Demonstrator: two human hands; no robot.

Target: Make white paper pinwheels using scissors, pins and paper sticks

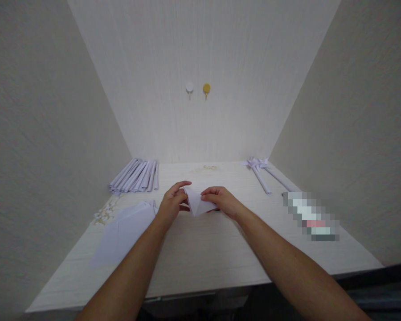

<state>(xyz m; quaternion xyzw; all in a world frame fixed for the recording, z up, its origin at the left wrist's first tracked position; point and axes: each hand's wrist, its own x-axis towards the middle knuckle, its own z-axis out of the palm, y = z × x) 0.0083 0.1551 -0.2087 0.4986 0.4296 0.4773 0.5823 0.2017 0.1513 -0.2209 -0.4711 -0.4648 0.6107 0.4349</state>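
Both hands, left hand [172,203] and right hand [220,200], pinched one folded white paper [197,203] (its point downward) above the table [203,254].

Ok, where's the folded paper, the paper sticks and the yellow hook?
folded paper [197,204]: head view, on its middle face.
paper sticks [135,176]: head view, middle of the bundle.
yellow hook [206,88]: head view, its round cap.

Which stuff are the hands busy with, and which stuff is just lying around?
Busy with: folded paper, pinched between the left hand and the right hand.

Just lying around: paper sheets, paper rolls, paper flowers on sticks, small bits beside the sheets, wall hooks.
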